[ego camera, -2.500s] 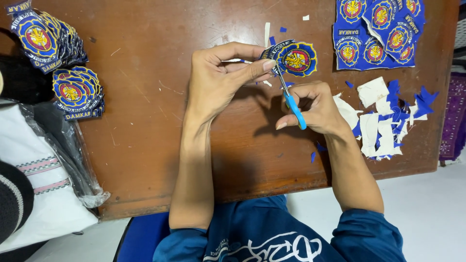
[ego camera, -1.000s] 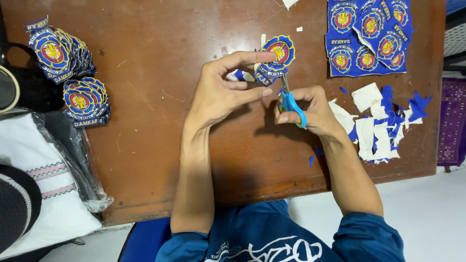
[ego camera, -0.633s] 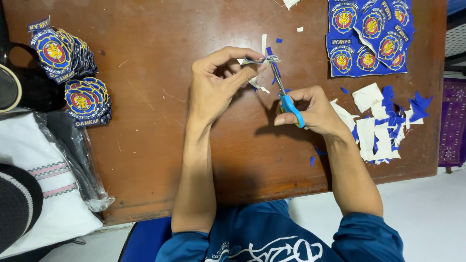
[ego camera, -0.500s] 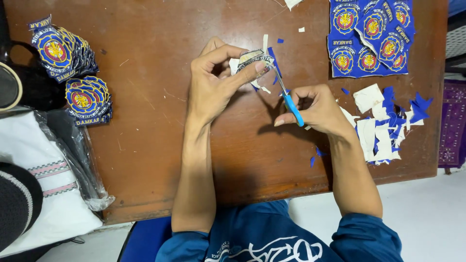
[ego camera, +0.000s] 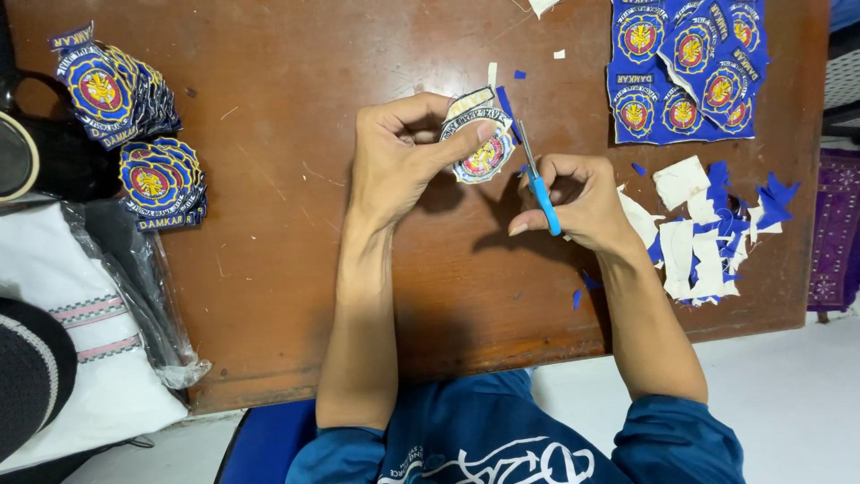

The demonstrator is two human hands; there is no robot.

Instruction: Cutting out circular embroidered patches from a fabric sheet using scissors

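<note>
Head camera, looking down on a brown wooden table (ego camera: 296,296): a person in a blue top trims a round embroidered patch (ego camera: 481,148) with a pair of blue-handled scissors (ego camera: 539,184). The left hand (ego camera: 399,157) holds the patch just above the tabletop near the middle of the far half of the table, thumb and fingertips pinched together on its edge, the patch tilted towards the scissors. The right hand (ego camera: 573,202) is closed around the scissor handles, fingers curled through and over them, with the blades pointing away from the person and meeting the right edge of the patch; whether the blades are parted cannot be told.

At the far right corner lies a blue sheet of uncut patches (ego camera: 685,72). Just beside the right hand sits a heap of white and blue offcuts (ego camera: 708,233), and small blue snippets (ego camera: 578,296) dot the wood near the right forearm. Two stacks of finished patches (ego camera: 134,134) rest at the far left of the table. Off the left edge lie a clear plastic bag (ego camera: 143,296) and a white cloth (ego camera: 81,358).
</note>
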